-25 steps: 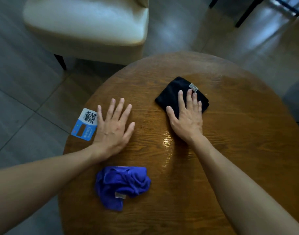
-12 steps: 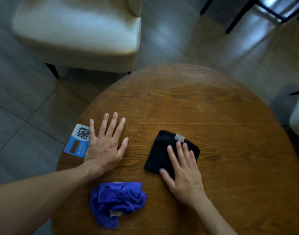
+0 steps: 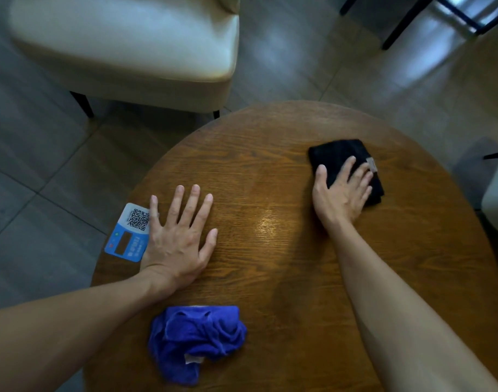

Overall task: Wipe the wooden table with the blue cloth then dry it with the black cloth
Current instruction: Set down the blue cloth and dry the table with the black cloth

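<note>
Worktop: a round wooden worktop point(image 3: 270, 171) with visible grain is seen from above; a bright glare patch is carried near its middle, between the two hands

Right hand: the right hand point(image 3: 341, 193) is laid palm down on the black cloth point(image 3: 338, 157), toward the far right of the worktop; its fingers point(image 3: 355, 176) are stretched flat and slightly spread over the fabric, pressed on it rather than curled around it; the thumb is set at the cloth's left edge

Black cloth: folded into a rough square; flat on the wood; a small pale label point(image 3: 371, 164) is shown at its right side, just beside the fingertips

Left hand: the left hand point(image 3: 177, 239) is planted flat on the bare wood at the left side; its fingers are splayed well apart; nothing is held

Blue cloth: the blue cloth point(image 3: 197, 340) is left crumpled near the worktop's near edge, just below the left wrist, apart from both hands; a white tag is seen at its lower fold

Card: a blue and white card with a QR code point(image 3: 129, 233) is placed at the left rim, partly covered by the left hand

Surroundings: a cream upholstered chair point(image 3: 129, 43) is stood beyond the worktop on a grey tiled floor point(image 3: 30, 179)
</note>
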